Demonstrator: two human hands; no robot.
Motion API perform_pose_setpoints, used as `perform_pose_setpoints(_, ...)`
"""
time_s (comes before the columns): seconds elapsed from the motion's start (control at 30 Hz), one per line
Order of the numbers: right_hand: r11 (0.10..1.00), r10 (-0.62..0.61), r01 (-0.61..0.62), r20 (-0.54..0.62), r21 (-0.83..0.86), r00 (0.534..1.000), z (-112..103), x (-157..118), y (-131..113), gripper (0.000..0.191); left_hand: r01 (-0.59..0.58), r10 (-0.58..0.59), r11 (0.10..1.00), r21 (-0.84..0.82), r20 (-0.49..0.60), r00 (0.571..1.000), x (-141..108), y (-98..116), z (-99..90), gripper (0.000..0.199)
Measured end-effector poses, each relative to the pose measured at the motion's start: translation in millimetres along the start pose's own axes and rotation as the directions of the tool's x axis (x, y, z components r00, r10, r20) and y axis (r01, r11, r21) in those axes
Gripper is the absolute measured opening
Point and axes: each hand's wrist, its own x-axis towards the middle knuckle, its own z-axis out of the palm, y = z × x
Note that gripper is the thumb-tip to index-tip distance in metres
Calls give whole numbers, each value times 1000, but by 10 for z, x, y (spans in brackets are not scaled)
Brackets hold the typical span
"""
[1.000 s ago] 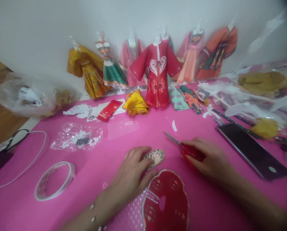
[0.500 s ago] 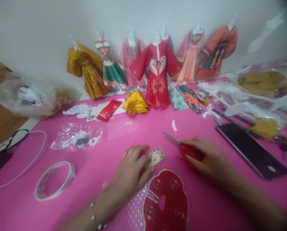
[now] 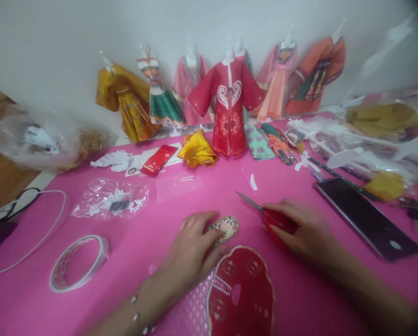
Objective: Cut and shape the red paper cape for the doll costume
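Note:
My left hand point(image 3: 194, 245) rests on the table with its fingers apart, the index fingertip lying on a small oval patch point(image 3: 229, 227) with a speckled floral pattern and a pale rim. My right hand point(image 3: 298, 228) is wrapped round the red handles of a pair of scissors point(image 3: 251, 202), whose blades look closed and point up and to the left, apart from the patch. Just below the patch lies a red rounded doll-clothes piece point(image 3: 244, 275) with beaded trim and a small pink opening; its bottom runs out of view.
Dressed doll forms stand along the wall, a red robe point(image 3: 230, 109) foremost. A tape roll point(image 3: 103, 254) and a bag of white pieces point(image 3: 124, 200) lie left. A phone point(image 3: 363, 214) and plastic-wrapped parts point(image 3: 352, 140) lie right. Yellow cloth point(image 3: 196, 149) is at the back.
My left index finger has shifted slightly on the patch. My right hand and the scissors stay in place; the view has moved very little.

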Motion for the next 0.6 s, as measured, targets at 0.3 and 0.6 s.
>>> perform_pose_setpoints(0.3,1000,-21,21,-9,-7,1000,1,3,5,30,17,-17,1000,-7,4,1000,5,-22,2,19)
perform_pose_setpoints(0.6,995,-89,94,105,-41,990,-116,23,-116,30,52,-59,996,-75,-97,994,8,-45,17,12)
